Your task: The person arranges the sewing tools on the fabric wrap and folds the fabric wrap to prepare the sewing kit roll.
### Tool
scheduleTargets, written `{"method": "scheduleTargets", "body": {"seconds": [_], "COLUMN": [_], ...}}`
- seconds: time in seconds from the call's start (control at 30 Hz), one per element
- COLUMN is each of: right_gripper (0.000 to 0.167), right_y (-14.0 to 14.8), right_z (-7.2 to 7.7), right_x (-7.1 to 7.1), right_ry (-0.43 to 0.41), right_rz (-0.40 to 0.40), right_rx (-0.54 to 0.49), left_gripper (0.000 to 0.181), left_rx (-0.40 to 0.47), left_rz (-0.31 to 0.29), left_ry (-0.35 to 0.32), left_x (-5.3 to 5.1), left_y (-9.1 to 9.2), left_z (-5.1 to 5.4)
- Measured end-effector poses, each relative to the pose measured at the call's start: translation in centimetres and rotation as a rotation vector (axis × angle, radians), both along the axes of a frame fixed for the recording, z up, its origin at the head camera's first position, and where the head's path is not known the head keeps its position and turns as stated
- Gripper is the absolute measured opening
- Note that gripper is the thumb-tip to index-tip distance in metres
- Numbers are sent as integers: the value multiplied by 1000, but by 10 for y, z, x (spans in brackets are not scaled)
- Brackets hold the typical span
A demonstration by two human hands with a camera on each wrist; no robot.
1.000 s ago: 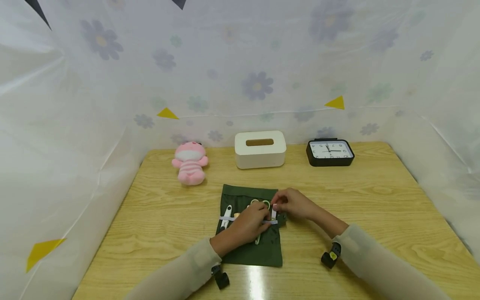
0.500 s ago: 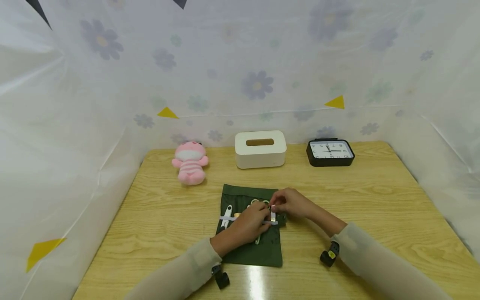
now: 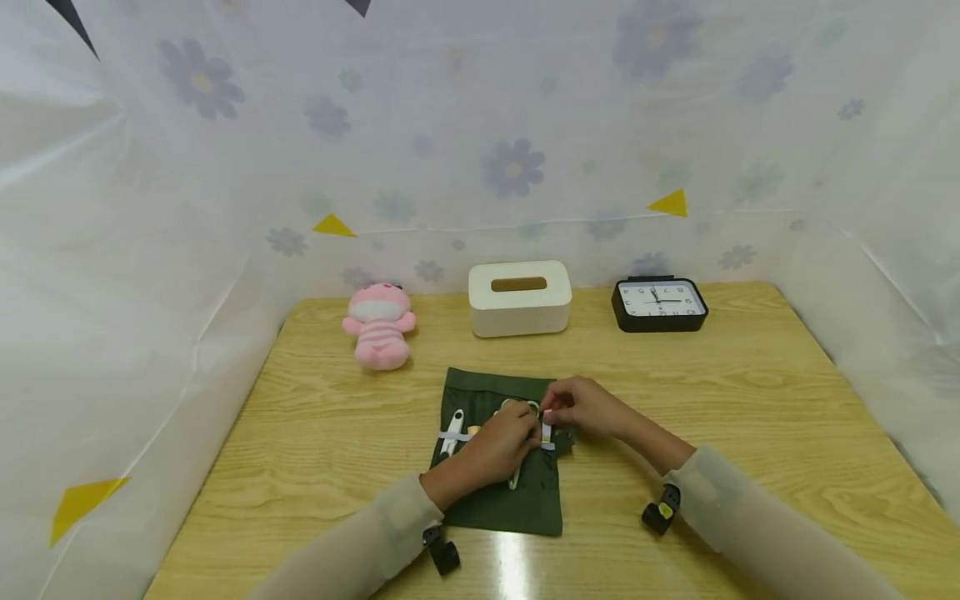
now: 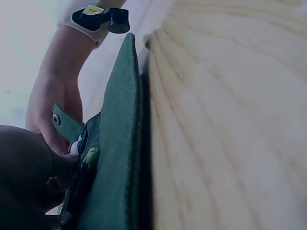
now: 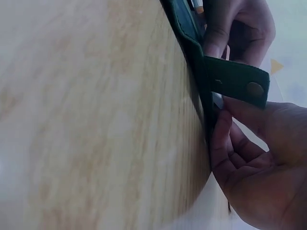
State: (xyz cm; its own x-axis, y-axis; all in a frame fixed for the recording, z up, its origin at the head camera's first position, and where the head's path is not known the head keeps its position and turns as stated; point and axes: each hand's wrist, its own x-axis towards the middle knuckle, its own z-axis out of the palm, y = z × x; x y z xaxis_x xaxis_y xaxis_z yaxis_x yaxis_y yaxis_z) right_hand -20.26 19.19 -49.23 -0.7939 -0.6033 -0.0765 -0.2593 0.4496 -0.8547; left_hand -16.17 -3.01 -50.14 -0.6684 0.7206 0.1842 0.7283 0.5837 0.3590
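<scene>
A dark green fabric tool pouch (image 3: 538,507) lies unfolded on the table, with a pale elastic band (image 3: 548,447) across it. My left hand (image 3: 501,443) is over its middle, fingers bent and thumb at the band near the right side, seemingly pinching it; the fingertips are partly hidden. At the pouch's right edge my right hand (image 3: 587,407) pinches a small flat white tool (image 3: 547,432) by its upper end, the lower end at the band. Light green scissors handles (image 3: 533,406) show behind the left hand. A white-handled tool (image 3: 455,422) sits under the band at left.
A snap tab (image 5: 237,82) sticks up from the pouch's edge beside the right hand. Along the back of the wooden table (image 3: 675,383) stand a pink plush toy (image 3: 382,333), a white tissue box (image 3: 521,320) and a black clock (image 3: 660,305).
The right hand has brought the white tool slightly down and left. The left thumb has shifted a little upward at the band, and less of the band shows beside it.
</scene>
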Motion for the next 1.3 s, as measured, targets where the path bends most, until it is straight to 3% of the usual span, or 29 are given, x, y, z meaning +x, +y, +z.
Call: {"method": "scheduleTargets", "body": {"seconds": [0.17,0.53,0.77,1.17,1.3], "right_gripper": [7,10,11,5,5], "right_y": [0,4,3,3,0], "right_z": [-2,-6,-4,-4,-3], "right_x": [1,4,3,1,1], "right_ry": [6,-102,-81,-39,-30], "right_rz": [-11,-39,-22,-7,2], "right_rx": [-11,-56,-42,-19,8], "left_gripper": [14,13,13,13,11], "left_rx": [-29,-39,-64,4,-8], "left_rz": [24,1,-8,14,8], "left_ry": [-25,1,74,38,44], "left_x": [1,2,6,4,4], "left_y": [2,-1,0,2,2], "left_z": [1,-1,4,2,3]}}
